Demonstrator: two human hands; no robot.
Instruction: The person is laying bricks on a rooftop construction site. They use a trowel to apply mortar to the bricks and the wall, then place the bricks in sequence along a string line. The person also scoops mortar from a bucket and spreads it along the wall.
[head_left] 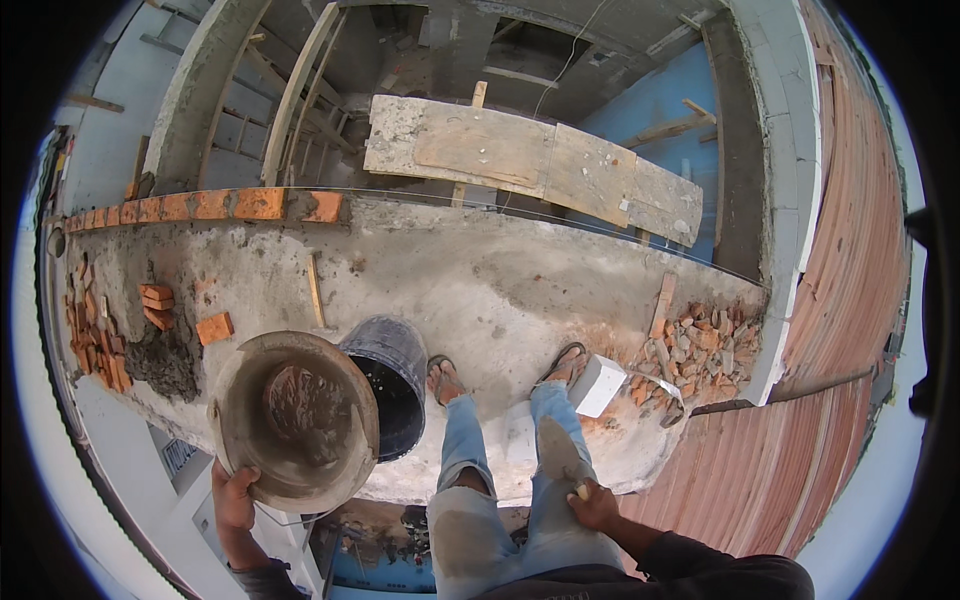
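Note:
My left hand [235, 497] grips the near rim of a round, mortar-stained metal pan [295, 420] and holds it up at the lower left. The pan partly covers a black bucket [392, 385] standing on the concrete slab [480, 280]. My right hand [596, 505] rests as a closed fist on my right thigh, with nothing clearly in it. My feet, in sandals, stand on the slab just right of the bucket.
A row of orange bricks [200, 206] lines the slab's far left edge under a taut string. Loose bricks [95, 340] and a mortar heap [165, 365] lie left. A white block [598, 385] and brick rubble [695, 350] lie right. Corrugated roofing [850, 300] borders the right, with rough wooden boards [530, 160] beyond.

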